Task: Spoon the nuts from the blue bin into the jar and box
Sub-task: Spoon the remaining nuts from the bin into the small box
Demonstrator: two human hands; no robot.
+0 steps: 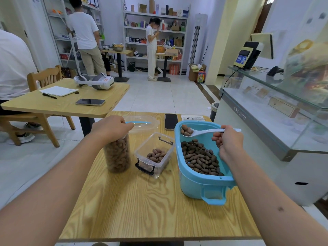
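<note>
nuts (185, 131) ride the spoon (204, 132) in right-hand fingers (217, 139); left hand (111, 126) grips jar (117, 154).

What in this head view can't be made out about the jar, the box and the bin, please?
- Jar mouth: covered by the left hand.
- Spoon handle's middle: wrapped by the right hand.
- Blue bin floor: buried under nuts.
- Paper print beyond the bin: too small.

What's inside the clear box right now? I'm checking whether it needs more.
A small pile of brown nuts lies on the floor of the clear box, far below its rim. Nothing covers it.
</note>
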